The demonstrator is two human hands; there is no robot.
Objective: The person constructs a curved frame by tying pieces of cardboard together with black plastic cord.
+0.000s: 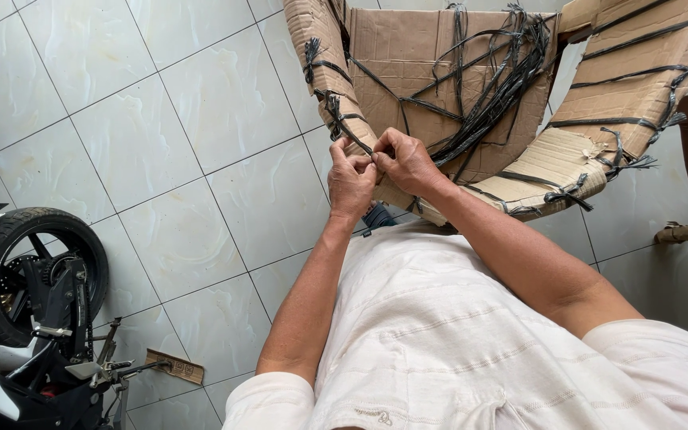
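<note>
Had both hands up on the near edge of the cardboard-wrapped piece (408, 72), right in the middle. My left hand (350, 181) and right hand (408, 162) were pressed together, fingers pinching a black plastic strap (342, 119). Motorbike wheel (21, 271) sat off left on the tile floor (161, 159).

Strapped cardboard bundle (471, 87) ahead on tiled floor (161, 143); both hands at its near-left edge; motorcycle (25, 318) far left.
</note>
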